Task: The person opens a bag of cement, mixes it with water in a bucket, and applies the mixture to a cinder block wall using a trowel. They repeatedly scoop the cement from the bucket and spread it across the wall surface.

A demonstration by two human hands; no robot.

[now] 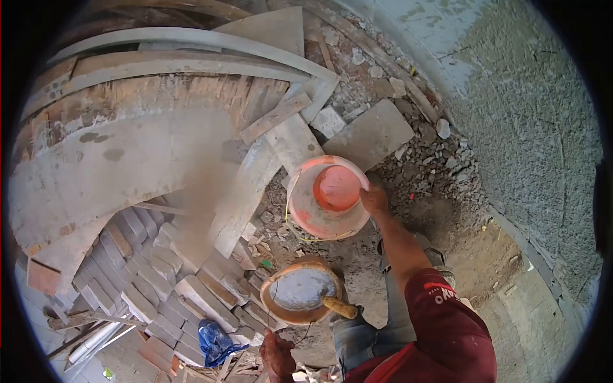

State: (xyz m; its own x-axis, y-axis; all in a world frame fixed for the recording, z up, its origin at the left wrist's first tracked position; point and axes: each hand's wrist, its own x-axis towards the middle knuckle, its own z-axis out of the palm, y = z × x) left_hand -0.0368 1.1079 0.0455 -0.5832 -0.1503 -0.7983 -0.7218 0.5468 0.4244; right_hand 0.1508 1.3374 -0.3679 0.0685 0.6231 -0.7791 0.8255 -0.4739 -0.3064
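Note:
My right hand (375, 199) grips the right rim of a large reddish-orange bucket (316, 220), its fingers closed over the edge. Pale residue coats the bucket's inner wall, its round floor shows bright orange-red, and a thin yellowish handle hangs along its left side. Lower down, my left hand (278, 355) is closed around the thin wire handle of a smaller orange-brown bucket (267, 295). Grey-white wet material (300, 287) lies inside that one. A tool with a worn wooden handle (340, 307) leans over its right rim; the tool's working end is hidden.
Stacked paving bricks (153, 274) and a crumpled blue plastic bag (218, 343) lie to the left. Curved boards (128, 147) and planks (287, 137) fill the upper left. Rubble (440, 156) runs along the partly plastered wall (530, 127) at right.

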